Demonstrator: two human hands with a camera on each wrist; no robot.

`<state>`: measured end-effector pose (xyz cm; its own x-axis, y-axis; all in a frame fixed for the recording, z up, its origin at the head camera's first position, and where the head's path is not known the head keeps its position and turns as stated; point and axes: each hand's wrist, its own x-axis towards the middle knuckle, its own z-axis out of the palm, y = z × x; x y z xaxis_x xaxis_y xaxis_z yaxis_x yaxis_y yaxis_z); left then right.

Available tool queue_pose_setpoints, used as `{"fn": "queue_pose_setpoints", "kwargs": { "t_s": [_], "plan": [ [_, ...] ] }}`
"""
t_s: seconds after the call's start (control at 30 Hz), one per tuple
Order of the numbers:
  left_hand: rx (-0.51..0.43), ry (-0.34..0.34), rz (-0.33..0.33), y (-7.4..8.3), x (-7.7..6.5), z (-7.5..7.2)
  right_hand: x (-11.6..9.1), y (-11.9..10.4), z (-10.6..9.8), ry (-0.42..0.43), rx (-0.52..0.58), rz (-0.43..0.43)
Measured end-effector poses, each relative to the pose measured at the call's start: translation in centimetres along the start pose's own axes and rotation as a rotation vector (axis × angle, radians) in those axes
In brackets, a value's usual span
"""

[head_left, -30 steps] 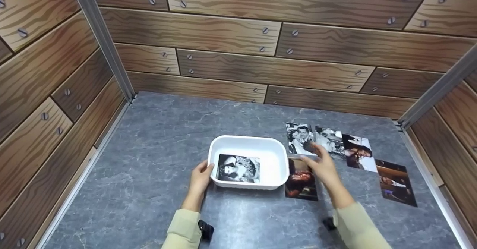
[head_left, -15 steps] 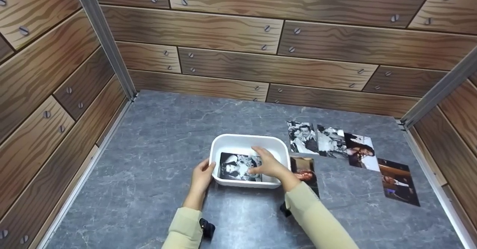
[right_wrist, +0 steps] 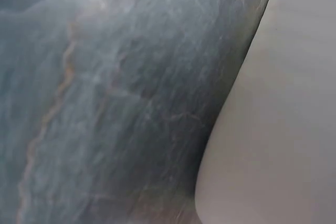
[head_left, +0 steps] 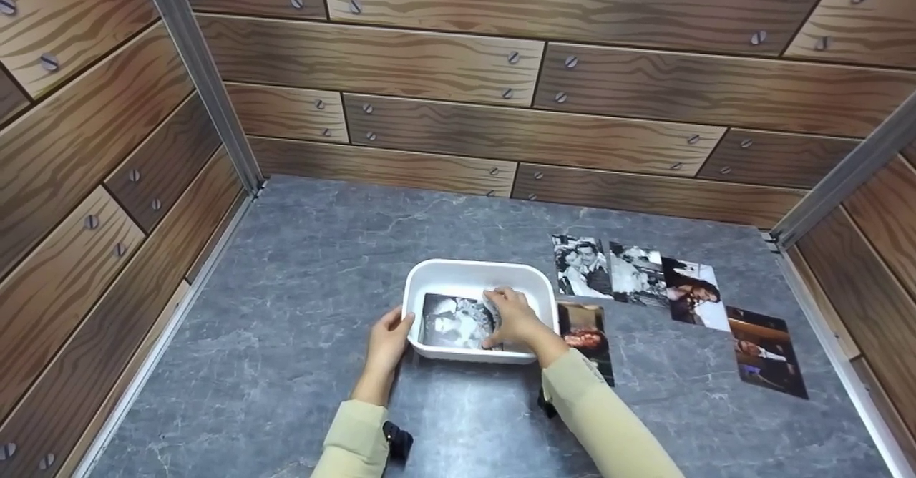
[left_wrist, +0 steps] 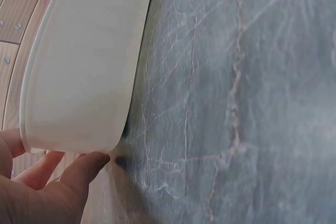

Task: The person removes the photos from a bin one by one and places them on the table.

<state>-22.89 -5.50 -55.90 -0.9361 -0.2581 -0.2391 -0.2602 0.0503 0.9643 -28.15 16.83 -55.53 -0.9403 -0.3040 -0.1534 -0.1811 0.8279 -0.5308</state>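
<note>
A white plastic tub [head_left: 476, 274] with rounded corners rests on the grey marbled table. Inside, toward its left, lies a black-and-white photo [head_left: 451, 324], with glare across its surface. My right hand [head_left: 519, 320] reaches over the tub's right side and holds the photo's right end between thumb and fingers, at its near and far edges. At the tub's left end my left hand [head_left: 388, 338] grips the wall, thumb over the rim. In the left wrist view, fingertips [left_wrist: 97, 161] press beneath the tub's corner. The right wrist view shows only the tub's outer wall [right_wrist: 278, 129] and table.
A colour photo [head_left: 587, 328] lies right beside the tub, partly covered by the right forearm. Behind it sit two black-and-white photos [head_left: 583, 267], then a colour photo [head_left: 693, 292] and a darker photo [head_left: 767, 353] farther right. Wood-patterned walls [head_left: 429, 120] enclose the table.
My right hand has moved left from above the loose photos into the tub and closed on the photo's right end. Glare now shows on that photo. The left hand stays on the tub.
</note>
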Motion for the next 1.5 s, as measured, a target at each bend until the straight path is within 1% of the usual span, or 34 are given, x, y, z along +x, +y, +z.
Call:
{"fn": "queue_pose_setpoints", "kwargs": {
  "t_s": [0.13, 0.27, 0.47, 0.63, 0.73, 0.87, 0.97, 1.03, 1.07, 1.13, 1.2, 1.27, 1.33, 1.4, 1.43, 1.5],
  "plan": [
    [-0.008, -0.001, 0.007, 0.2, 0.1, 0.0, 0.2, -0.1, 0.0, 0.026, -0.016, 0.002],
    [-0.013, -0.006, -0.007, 0.2, 0.2, 0.0, 0.4, 0.0, 0.0, 0.055, -0.016, -0.018],
    [0.012, -0.007, -0.024, -0.1, 0.2, 0.0, 0.2, 0.2, 0.3, 0.076, -0.011, -0.046],
    [0.011, -0.008, -0.016, -0.1, 0.2, 0.0, 0.0, 0.1, 0.3, 0.106, 0.000, -0.051],
    [0.003, -0.003, 0.010, 0.0, 0.1, 0.0, -0.1, -0.2, -0.1, 0.165, 0.052, -0.075],
    [-0.006, 0.004, 0.045, -0.1, 0.2, 0.0, -0.3, -0.5, -0.9, 0.281, 0.145, -0.142],
    [-0.007, 0.004, 0.053, -0.1, 0.2, 0.0, -0.7, -0.5, -1.9, 0.366, 0.238, -0.159],
    [0.000, 0.006, 0.047, -0.2, 0.2, 0.0, -1.3, -0.3, -2.9, 0.414, 0.319, -0.116],
    [0.000, 0.006, 0.042, -0.1, 0.1, 0.0, -1.6, -0.1, -3.5, 0.434, 0.366, -0.080],
    [0.011, 0.011, 0.032, -0.1, 0.0, -0.1, -2.4, 0.7, -4.7, 0.474, 0.481, 0.019],
    [0.013, 0.013, 0.018, -0.2, 0.0, -0.1, -3.5, 1.9, -6.2, 0.501, 0.579, 0.147],
    [0.013, 0.013, 0.015, -0.1, 0.0, 0.0, -4.8, 3.6, -7.7, 0.527, 0.708, 0.242],
    [0.014, 0.014, 0.018, -0.1, 0.1, 0.0, -6.6, 5.5, -9.2, 0.539, 0.826, 0.308],
    [0.006, 0.015, 0.027, -0.1, 0.1, 0.0, -8.4, 7.8, -10.5, 0.540, 0.902, 0.345],
    [0.006, 0.016, 0.034, -0.1, 0.1, 0.1, -9.4, 9.0, -10.9, 0.539, 0.969, 0.359],
    [0.004, 0.017, 0.044, -0.2, 0.1, 0.1, -11.5, 11.5, -11.4, 0.508, 1.034, 0.391]
  ]
}}
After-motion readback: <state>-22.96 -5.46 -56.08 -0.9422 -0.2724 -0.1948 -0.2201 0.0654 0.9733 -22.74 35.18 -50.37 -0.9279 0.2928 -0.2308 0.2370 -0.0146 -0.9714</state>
